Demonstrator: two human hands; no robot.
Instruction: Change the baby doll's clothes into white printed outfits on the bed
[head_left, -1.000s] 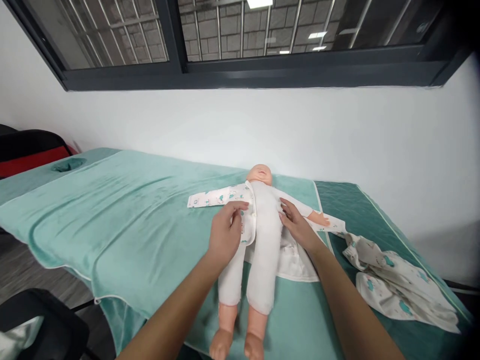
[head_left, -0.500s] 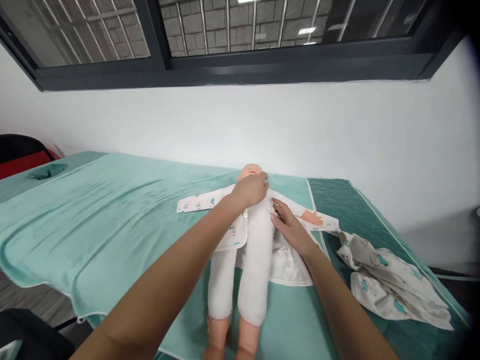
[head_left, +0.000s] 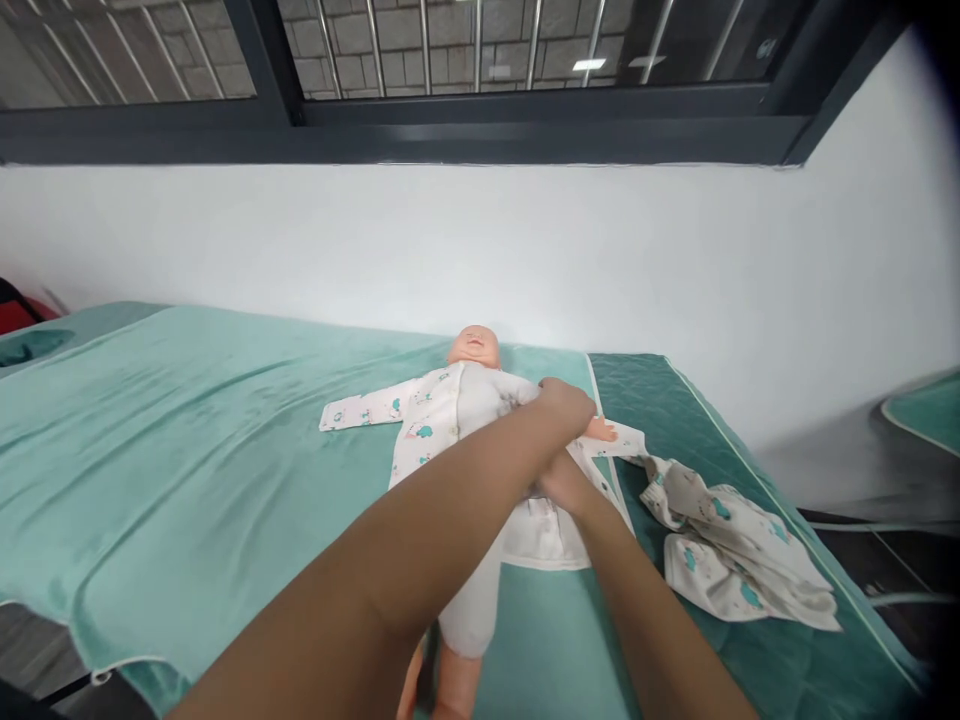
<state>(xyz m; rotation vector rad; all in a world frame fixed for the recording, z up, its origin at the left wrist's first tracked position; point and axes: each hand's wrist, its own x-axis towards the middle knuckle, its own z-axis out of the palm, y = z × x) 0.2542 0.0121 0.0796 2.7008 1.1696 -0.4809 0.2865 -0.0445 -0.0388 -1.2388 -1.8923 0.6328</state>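
Note:
A baby doll (head_left: 476,345) lies on its back, with a white patterned baby shirt (head_left: 426,430) over its left-side arm and chest in view. The shirt front is spread open on the right side, and white cloth covers the legs. My left hand (head_left: 568,405) reaches across to the doll's right-side arm, its fingers curled beside the doll's small hand (head_left: 600,430); what they grip is hidden. Below it, my right hand (head_left: 562,482) is at the open shirt half (head_left: 547,535), its fingers hidden behind my left forearm.
Crumpled patterned baby clothing (head_left: 742,550) lies to the right on a dark green quilted cover (head_left: 637,385). A light green blanket (head_left: 210,430) spreads under the doll and leftward. Behind stands a white wall (head_left: 337,250) below a barred window.
My left hand has moved from the doll's neck to its right-side arm, crossing over my right hand. The doll's face and the buttoned shirt side now show. The view has shifted right.

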